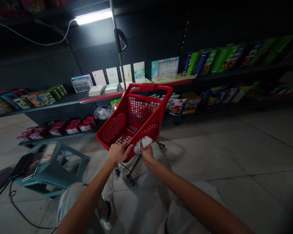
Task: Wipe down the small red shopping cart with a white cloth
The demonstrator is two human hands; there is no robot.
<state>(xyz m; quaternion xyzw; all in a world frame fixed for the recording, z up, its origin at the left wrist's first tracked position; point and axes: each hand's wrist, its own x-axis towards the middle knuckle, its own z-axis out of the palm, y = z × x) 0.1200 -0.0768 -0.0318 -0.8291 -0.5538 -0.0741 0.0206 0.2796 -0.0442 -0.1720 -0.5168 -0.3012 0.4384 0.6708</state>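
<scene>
A small red plastic shopping cart with lattice walls stands on the floor in front of me. My left hand is closed over the near rim of its basket, fingers inside and thumb along the edge. My right hand holds a crumpled white cloth against the outside of the basket's near wall, right of my left hand. The fingers under the cloth are partly hidden. The cart's red handle faces the shelves, and several casters show below the basket.
A blue-grey plastic stool stands at left with a dark device and cable on it. Behind the cart, shelves carry books, boxes and snack bags. A metal pole rises behind the handle. A lamp glows above.
</scene>
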